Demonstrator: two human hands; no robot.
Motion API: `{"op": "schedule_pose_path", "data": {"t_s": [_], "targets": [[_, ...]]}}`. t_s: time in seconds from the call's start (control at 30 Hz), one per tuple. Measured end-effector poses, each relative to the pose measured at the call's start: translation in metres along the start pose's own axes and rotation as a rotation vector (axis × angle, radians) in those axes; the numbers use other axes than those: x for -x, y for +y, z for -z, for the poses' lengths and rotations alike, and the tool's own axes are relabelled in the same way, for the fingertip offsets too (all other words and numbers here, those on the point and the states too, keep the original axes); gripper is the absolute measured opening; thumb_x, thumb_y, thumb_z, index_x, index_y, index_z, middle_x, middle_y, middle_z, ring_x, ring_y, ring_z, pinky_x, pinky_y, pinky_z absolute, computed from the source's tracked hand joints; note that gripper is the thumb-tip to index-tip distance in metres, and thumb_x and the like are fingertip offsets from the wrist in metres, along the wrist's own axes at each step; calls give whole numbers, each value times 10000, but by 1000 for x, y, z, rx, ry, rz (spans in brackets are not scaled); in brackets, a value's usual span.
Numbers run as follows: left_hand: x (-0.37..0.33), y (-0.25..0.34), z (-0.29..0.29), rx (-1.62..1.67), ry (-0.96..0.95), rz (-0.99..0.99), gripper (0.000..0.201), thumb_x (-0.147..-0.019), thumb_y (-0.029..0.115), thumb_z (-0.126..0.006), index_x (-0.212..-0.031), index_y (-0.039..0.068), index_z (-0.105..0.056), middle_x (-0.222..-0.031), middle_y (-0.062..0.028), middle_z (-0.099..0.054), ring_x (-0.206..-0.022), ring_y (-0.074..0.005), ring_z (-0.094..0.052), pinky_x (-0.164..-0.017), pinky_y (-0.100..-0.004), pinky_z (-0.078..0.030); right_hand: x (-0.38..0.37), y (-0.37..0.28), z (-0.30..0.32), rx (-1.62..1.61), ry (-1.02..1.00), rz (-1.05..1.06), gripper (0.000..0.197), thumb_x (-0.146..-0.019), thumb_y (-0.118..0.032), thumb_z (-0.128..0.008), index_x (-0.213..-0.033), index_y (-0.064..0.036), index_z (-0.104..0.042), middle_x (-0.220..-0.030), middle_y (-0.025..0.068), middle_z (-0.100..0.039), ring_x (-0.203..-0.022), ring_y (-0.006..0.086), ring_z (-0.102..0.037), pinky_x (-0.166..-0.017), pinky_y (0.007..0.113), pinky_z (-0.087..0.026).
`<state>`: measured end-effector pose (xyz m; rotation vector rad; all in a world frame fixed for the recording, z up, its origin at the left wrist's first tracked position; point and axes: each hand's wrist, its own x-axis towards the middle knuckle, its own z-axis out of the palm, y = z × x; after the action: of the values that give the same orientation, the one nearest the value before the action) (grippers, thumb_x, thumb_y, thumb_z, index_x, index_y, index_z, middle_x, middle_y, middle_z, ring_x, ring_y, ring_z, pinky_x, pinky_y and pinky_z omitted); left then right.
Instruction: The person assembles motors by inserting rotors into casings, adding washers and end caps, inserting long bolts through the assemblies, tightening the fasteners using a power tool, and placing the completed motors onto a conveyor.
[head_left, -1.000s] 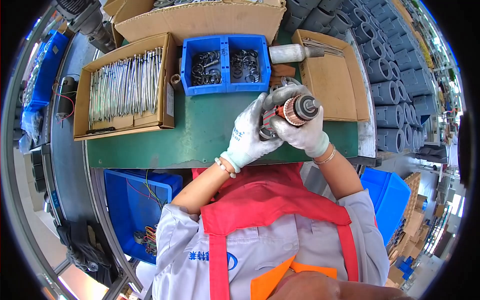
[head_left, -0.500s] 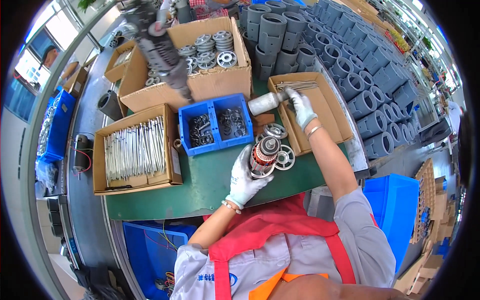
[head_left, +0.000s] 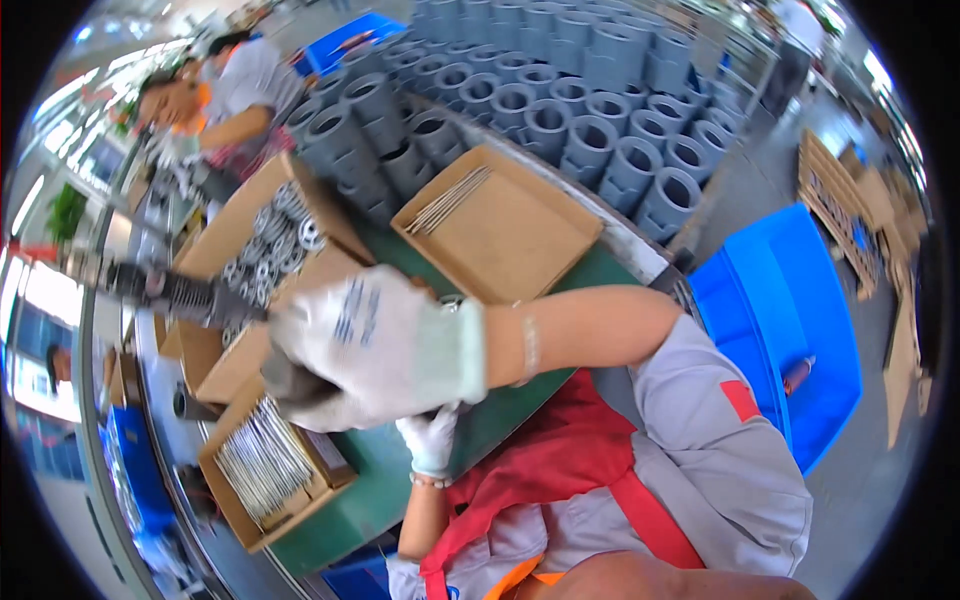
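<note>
1. The hanging power tool (head_left: pixel 165 288) is at the left side, its tip just beside the glove of the right hand (head_left: pixel 370 350) (real contact or only overlap in this view, I am not able to say). If the tool would spin there, the glove cloth could be caught, in my judgement.
2. The fingers of this hand are bent inward and blurred; whether they grip anything, I cannot tell. A poor hold could let the tool swing toward the metal discs (head_left: pixel 270 252).
3. The left hand (head_left: pixel 430 445) is low over the green table (head_left: pixel 335 520). Its fingertips are hidden, so I cannot tell if they are closed on a part; if yes, a weak hold could make it tip.
4. The right arm's bracelet (head_left: pixel 528 345) hangs rather loosely, perhaps, and might catch on a carton edge.
</note>
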<state>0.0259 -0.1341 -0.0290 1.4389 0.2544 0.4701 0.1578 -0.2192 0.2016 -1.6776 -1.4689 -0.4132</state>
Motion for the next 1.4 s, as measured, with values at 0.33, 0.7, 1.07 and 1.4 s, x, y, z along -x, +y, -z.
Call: {"op": "schedule_pose_path", "data": {"t_s": [0.33, 0.7, 1.07, 1.4], "targets": [[37, 12, 19, -333, 169, -204, 1105, -710, 537, -820, -1469, -68, -292, -1454, -233, -410, -1352, -356, -406, -1134, -449, -309, 18, 131, 51, -122, 14, -325, 474, -843, -294, -693, -1234, -40, -609, -1096, 167, -687, -1005, 274, -676, -899, 365, -522], [90, 17, 42, -292, 586, -195, 495, -840, 185, -751, -1238, -50, -572, -1220, -209, -634, -1142, -291, -606, -1017, -409, -445, -157, 280, -25, 319, -608, -581, 550, -879, -468, -556, -1243, -68, -655, -1340, 195, -579, -1224, 351, -566, -1035, 428, -447], [91, 32, 31, -311, 378, -223, 284, -840, 28, -677, -1116, -37, -656, -1108, -198, -690, -1042, -285, -666, -943, -373, -497, -61, 206, 22, 564, -274, -288, 519, -894, -550, -571, -1108, -89, -676, -1087, 171, -685, -1051, 345, -641, -885, 459, -505], [86, 35, 7, -321, -201, -194, 426, -833, 118, -734, -1223, -8, -616, -1210, -181, -660, -1099, -293, -647, -967, -386, -490, 130, 29, 84, 86, -807, -419, 428, -818, -489, -682, -977, -91, -706, -887, 140, -686, -853, 330, -679, -720, 421, -526]]}}
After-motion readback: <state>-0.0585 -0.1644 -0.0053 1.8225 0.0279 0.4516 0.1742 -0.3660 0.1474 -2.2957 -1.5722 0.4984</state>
